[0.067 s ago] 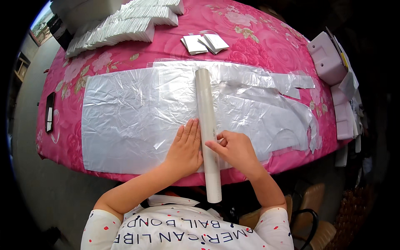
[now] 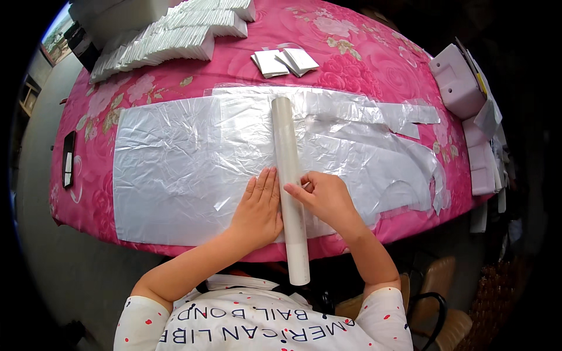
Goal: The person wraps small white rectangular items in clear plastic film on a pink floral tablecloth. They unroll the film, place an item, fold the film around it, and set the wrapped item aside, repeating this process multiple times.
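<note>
A long whitish tube or roll (image 2: 287, 146) lies from far to near across a thin, creased clear plastic sheet (image 2: 170, 175), its near end jutting past the table edge. My left hand (image 2: 257, 206) rests flat on the plastic, fingers together and pointing away, its side along the roll's left. On the other side, my right hand (image 2: 325, 198) has its fingers curled, with the thumb tip over the roll's right part. Whether a film edge is pinched in those fingers is hidden.
Rows of white folded packets (image 2: 164, 44) stand at the far left, and a few white packets (image 2: 293, 61) lie beyond the roll. A black tray (image 2: 69, 159) sits at the left edge. White foam boxes (image 2: 459, 82) line the right edge. Pink floral cloth (image 2: 374, 47) covers the table.
My right hand has slid slightly away from me along the roll. The left hand stays where it was on the plastic.
</note>
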A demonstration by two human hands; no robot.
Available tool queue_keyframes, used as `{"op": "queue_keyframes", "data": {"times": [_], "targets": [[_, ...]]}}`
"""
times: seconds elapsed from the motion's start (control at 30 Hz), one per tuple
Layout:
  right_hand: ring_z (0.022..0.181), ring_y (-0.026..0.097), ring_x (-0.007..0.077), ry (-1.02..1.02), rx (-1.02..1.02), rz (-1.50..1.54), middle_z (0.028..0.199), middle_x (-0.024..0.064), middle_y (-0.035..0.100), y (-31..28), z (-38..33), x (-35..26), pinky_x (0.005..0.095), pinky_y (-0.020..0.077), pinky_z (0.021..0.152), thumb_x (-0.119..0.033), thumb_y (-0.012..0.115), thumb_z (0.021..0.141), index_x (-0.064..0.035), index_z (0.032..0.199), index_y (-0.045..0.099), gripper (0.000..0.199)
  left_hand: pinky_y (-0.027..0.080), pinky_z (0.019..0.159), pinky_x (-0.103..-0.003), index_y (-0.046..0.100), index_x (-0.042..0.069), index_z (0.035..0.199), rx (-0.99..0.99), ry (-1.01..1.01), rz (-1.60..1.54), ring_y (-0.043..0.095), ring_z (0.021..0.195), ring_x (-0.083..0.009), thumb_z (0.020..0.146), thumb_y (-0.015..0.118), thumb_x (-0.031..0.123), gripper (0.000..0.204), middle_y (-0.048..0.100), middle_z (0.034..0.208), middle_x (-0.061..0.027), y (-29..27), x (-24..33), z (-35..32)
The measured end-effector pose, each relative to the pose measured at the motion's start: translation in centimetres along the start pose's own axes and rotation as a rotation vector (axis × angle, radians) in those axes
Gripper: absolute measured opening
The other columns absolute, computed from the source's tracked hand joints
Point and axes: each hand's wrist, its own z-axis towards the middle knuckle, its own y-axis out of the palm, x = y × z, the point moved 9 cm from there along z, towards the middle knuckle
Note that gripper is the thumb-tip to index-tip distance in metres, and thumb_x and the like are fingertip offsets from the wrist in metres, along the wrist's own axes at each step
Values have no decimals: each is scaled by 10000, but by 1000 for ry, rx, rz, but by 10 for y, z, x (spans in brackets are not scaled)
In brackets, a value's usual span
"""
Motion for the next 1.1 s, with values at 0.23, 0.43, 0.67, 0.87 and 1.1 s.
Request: {"op": "queue_keyframes", "data": {"times": [0.23,0.43,0.67,0.87,1.1], "targets": [[686,548,130,126,-159,797,806,32,585,23,107,14,248,454,655,-370,568,879,-10,985,584,376,105,1103,-457,286,-129,1322,4,-10,-28,193,1344,-381,816,388,227,627,249,1405,-285,2,-1,2],[905,563,205,102,352,1582,1046,108,562,-26,158,73,334,481,811,-210,492,923,-29,1128,468,274,105,1104,-456,291,-134,1318,-32,8,-9,193,1344,-377,801,397,225,639,252,1404,-283,0,0,1],[1007,560,289,286,820,1666,1139,138,533,-156,149,230,440,478,867,-173,340,957,-21,1156,426,265,106,1107,-449,298,-132,1316,-19,-4,-12,190,1348,-366,785,405,224,648,259,1406,-273,-2,-1,0],[1008,570,316,1,711,1698,1115,151,564,-235,140,241,471,471,872,-182,349,954,-16,1086,477,247,111,1106,-448,301,-134,1312,-7,16,-34,203,1344,-367,783,404,219,644,268,1402,-273,-3,3,2],[1121,512,224,-497,170,1443,1182,137,561,-152,98,-61,346,394,952,-260,363,971,-28,1228,468,361,130,1103,-446,315,-128,1306,8,7,39,231,1334,-363,798,399,234,630,283,1397,-266,-3,-1,-2]]}}
